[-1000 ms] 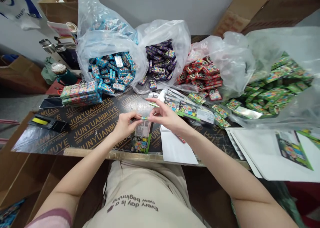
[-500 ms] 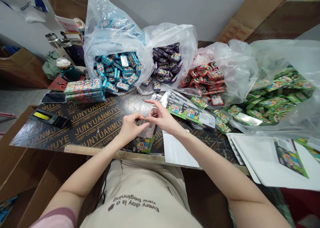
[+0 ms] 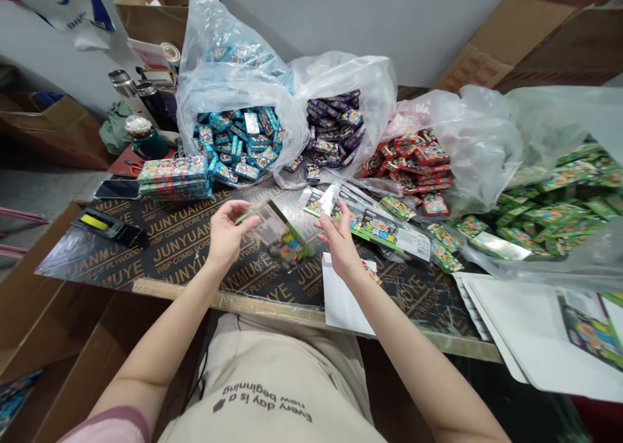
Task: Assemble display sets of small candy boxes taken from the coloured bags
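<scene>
My left hand (image 3: pixel 228 234) pinches one end of a printed packet (image 3: pixel 285 239) with a clear window and a green edge. The packet is tilted above the tabletop and slightly blurred. To its right, my right hand (image 3: pixel 342 240) holds nothing; its fingers are apart and bent. Behind that hand lies a fanned stack of similar flat packets (image 3: pixel 372 226). A white sheet (image 3: pixel 338 300) lies under my right wrist, with a small red box (image 3: pixel 372 272) partly hidden by the arm.
Along the back stand plastic bags of small boxes: blue (image 3: pixel 238 141), purple (image 3: pixel 335 128), red (image 3: pixel 413 161) and green (image 3: pixel 549 203). At left are stacked boxes (image 3: pixel 172 176), a black tape dispenser (image 3: pixel 107 226), a phone (image 3: pixel 117 189) and a green mug (image 3: pixel 148 141). White sheets (image 3: pixel 516 313) lie at right.
Both hands were together over the packet near the table edge. Now my left hand has lifted the packet up and left, and my right hand has come away to the right and opened.
</scene>
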`<action>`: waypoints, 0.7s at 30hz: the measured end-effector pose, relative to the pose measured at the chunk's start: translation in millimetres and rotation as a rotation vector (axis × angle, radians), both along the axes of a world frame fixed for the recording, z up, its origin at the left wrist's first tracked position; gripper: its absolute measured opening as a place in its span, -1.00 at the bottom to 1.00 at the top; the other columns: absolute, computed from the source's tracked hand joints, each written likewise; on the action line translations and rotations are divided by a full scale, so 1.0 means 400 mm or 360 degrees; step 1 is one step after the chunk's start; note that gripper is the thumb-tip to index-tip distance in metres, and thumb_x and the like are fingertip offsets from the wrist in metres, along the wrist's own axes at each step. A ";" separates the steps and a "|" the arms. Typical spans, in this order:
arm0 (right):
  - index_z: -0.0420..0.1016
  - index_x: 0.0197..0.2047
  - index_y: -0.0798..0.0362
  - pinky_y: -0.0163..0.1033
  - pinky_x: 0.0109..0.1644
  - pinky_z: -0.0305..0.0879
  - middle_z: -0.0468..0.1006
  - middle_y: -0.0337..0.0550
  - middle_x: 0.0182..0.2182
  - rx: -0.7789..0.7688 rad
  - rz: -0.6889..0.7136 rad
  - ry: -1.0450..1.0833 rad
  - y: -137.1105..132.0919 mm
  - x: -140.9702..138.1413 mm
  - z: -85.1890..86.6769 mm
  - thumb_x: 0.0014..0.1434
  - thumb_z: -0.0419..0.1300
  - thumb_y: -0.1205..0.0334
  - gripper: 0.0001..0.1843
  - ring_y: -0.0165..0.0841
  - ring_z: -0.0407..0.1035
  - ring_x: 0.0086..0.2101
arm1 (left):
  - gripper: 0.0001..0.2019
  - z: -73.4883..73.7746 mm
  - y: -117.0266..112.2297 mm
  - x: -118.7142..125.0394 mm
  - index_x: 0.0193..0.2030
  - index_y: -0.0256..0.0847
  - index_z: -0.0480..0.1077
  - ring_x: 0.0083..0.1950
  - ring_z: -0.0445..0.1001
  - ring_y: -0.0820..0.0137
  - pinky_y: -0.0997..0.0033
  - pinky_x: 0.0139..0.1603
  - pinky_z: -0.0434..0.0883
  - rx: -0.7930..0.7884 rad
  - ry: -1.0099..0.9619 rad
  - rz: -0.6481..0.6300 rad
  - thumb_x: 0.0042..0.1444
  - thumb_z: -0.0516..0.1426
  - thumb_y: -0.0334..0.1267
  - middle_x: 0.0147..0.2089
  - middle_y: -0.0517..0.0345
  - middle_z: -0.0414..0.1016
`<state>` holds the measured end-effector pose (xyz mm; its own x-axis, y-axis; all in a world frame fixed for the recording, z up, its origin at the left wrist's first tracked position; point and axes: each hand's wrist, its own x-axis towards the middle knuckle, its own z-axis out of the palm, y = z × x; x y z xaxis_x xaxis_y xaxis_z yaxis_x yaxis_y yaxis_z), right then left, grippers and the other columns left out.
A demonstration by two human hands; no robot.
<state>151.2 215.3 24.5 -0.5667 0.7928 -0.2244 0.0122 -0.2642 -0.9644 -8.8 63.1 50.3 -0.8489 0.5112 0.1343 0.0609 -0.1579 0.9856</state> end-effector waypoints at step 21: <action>0.28 0.15 -0.07 -0.18 -0.20 0.47 0.63 -0.14 -0.24 0.0762 0.0475 0.0044 -0.054 0.045 0.059 0.05 0.33 0.15 -0.40 -0.33 0.54 -0.33 | -0.94 0.030 0.018 0.085 -0.36 -0.16 0.55 -0.30 0.56 0.35 0.37 -0.21 0.47 -0.0389 0.0916 -0.0589 0.09 0.24 -0.28 -0.35 0.11 0.60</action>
